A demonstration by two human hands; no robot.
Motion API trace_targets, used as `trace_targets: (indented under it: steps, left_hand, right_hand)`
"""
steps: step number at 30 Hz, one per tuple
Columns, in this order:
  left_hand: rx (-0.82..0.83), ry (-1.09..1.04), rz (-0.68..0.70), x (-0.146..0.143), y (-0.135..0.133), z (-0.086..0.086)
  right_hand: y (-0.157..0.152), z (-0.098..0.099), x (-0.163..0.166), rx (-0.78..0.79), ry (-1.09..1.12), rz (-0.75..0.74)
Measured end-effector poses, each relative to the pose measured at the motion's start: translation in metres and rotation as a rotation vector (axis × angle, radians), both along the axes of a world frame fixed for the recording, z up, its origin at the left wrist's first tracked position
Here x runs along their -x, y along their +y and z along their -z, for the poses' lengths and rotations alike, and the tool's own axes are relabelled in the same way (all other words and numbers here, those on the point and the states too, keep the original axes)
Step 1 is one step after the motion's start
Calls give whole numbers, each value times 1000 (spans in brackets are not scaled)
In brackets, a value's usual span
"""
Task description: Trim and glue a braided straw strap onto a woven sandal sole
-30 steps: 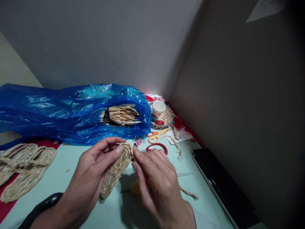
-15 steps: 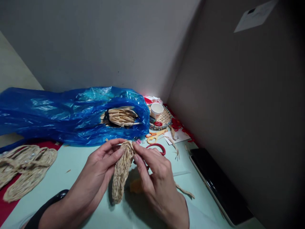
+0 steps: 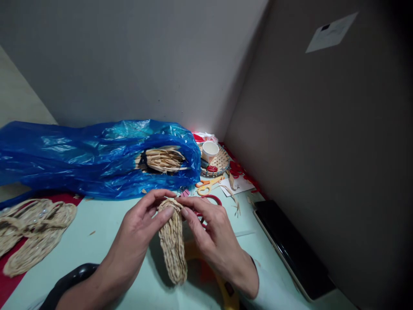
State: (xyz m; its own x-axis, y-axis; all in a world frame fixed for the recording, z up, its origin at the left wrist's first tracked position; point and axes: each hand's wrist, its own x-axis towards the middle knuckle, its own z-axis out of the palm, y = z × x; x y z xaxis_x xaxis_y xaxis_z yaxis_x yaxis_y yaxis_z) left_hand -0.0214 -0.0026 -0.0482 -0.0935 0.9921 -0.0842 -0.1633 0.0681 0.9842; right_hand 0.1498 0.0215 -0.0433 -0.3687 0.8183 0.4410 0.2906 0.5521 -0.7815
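Observation:
Between both hands I hold a braided straw sole [image 3: 173, 249], its rounded upper end pinched and its long body hanging down over the table. My left hand [image 3: 137, 234] grips the upper left side, thumb on the front face and fingers behind. On the upper right edge, my right hand [image 3: 219, 237] pinches with thumb and index finger. Red-handled scissors [image 3: 215, 199] lie partly hidden behind the right hand. Under my right wrist is a yellow curved object [image 3: 226, 288], mostly covered. A pair of straw sandals [image 3: 41, 241] with crossed straps lies at the left.
A blue plastic bag [image 3: 80, 155] with a straw bundle [image 3: 164, 159] stretches along the back. Behind the orange and yellow scissors [image 3: 208, 186] sits a woven tray [image 3: 222, 161] holding a paper cup [image 3: 210, 150]. A black flat device [image 3: 290, 245] lies along the right wall.
The sole has turned so that its front face shows more broadly and its lower end has swung right. Both hands keep their pinch. More of the yellow object shows. The view has shifted slightly.

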Motion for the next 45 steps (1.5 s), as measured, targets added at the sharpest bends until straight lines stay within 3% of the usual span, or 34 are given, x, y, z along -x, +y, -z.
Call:
trace_targets:
  steps: [7,13,23,30,36,42,45]
  left_hand:
    - [-65,153,22,5,3,-4]
    - [-104,265,-69,1,2,-12]
    - [-128,322,-105,1,1,-7]
    - [-430,597,-103,1,8,-12]
    - [-797,944,-168,14,21,-19]
    - [-1010,1383,-123,12,47,-8]
    - [-1021,1526,-45,0,57,3]
  right_hand:
    - [1,1,-5,48,-34,-36]
    - [0,1,-4,-100,-89,-7]
    - [-8,3,-2,-269,-161,62]
    - [-3,7,-5,-329,-186,60]
    - [-2,-6,-15,-440,-63,178]
    - [-44,-2,33,-427,-16,-69]
    - [-55,7,55,-426,-156,-38]
